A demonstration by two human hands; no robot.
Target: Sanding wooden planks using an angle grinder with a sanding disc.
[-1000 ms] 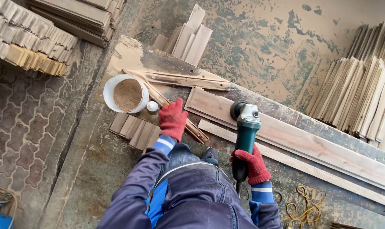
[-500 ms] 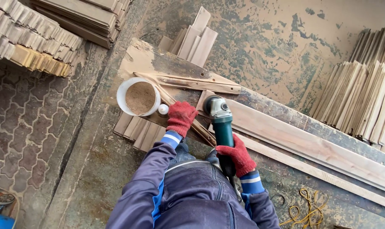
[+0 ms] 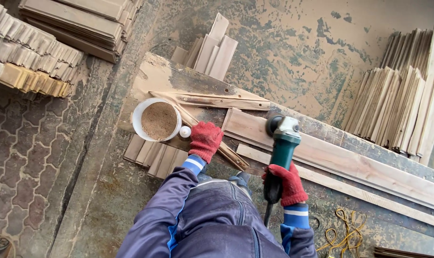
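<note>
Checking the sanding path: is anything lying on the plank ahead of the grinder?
Nothing visible does. The grinder, held in the right hand, has its head on the plank, whose top runs bare to the right. The left hand rests off to the side.

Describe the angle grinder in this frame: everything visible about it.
The angle grinder has a dark green body, a grey metal gear head and a dark round guard at its far end. That head sits on the long pale plank on the dusty bench, though actual disc contact cannot be made out. The right hand, in a red knit glove, wraps the rear handle; a dark cord trails from the back. The left hand rests apart, on thin wood strips.
</note>
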